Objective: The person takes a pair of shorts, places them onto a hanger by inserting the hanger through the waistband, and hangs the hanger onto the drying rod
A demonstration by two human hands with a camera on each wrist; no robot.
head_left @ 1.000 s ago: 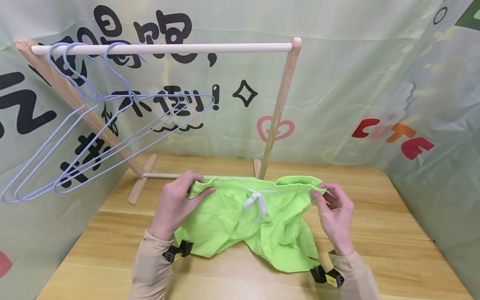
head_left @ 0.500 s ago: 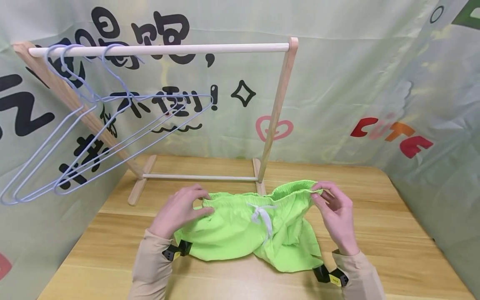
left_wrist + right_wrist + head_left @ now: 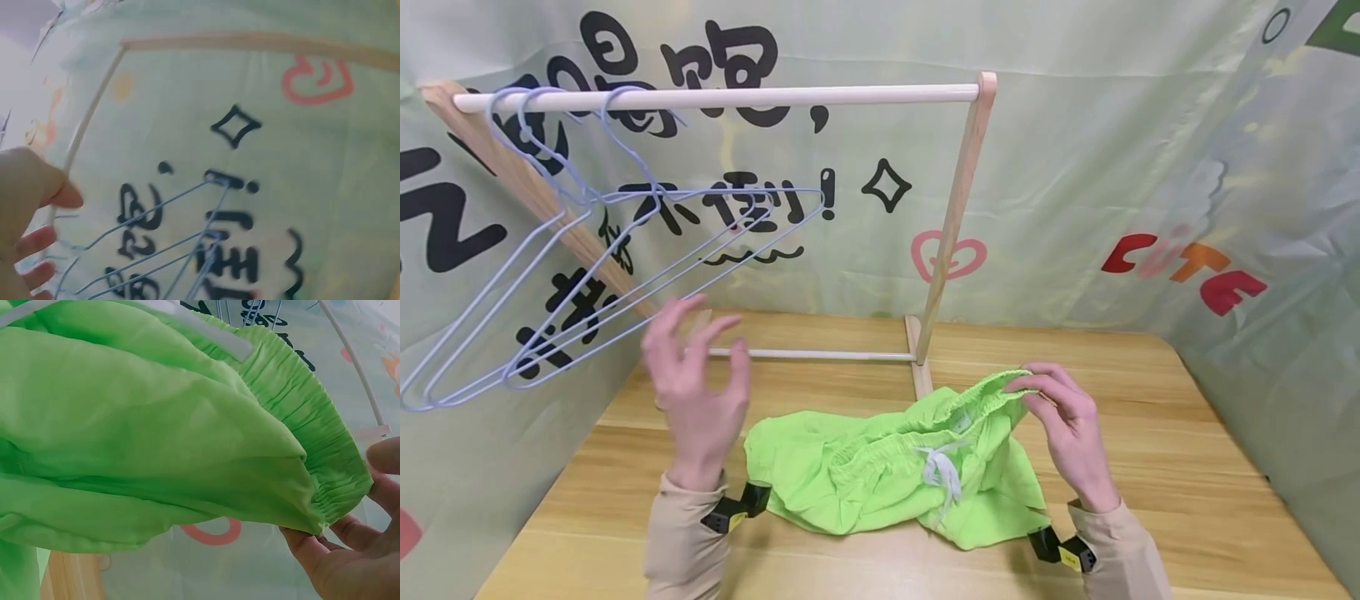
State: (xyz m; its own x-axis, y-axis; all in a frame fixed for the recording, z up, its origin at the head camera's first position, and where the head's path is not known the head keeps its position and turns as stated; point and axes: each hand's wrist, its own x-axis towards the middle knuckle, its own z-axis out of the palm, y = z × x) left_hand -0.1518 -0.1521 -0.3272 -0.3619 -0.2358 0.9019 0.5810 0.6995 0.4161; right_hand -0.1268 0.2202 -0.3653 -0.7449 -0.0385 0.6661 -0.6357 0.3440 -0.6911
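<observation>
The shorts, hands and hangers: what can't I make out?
Head: pale patch inside the shorts, too small to identify.
Head: left foot of the rack, mostly behind the left hand.
Left wrist: part of the hangers, cut off by the bottom edge.
Right wrist: part of the right hand, cut off by the right edge.

This appears to be a small curtained booth, a staged set more than a lived-in room; whether it stands in a home, studio or lab cannot be told. Pale green fabric (image 3: 1075,167), creased and draped, walls the back and sides, printed with black Chinese characters (image 3: 742,177), a pink heart (image 3: 317,79) and coloured "CUTE" lettering (image 3: 1219,293). A wood-grain bench (image 3: 1187,433) carries a light clothes rack (image 3: 790,96) with thin blue hangers (image 3: 657,196). Black devices (image 3: 754,497) on the wrists suggest recording.
</observation>
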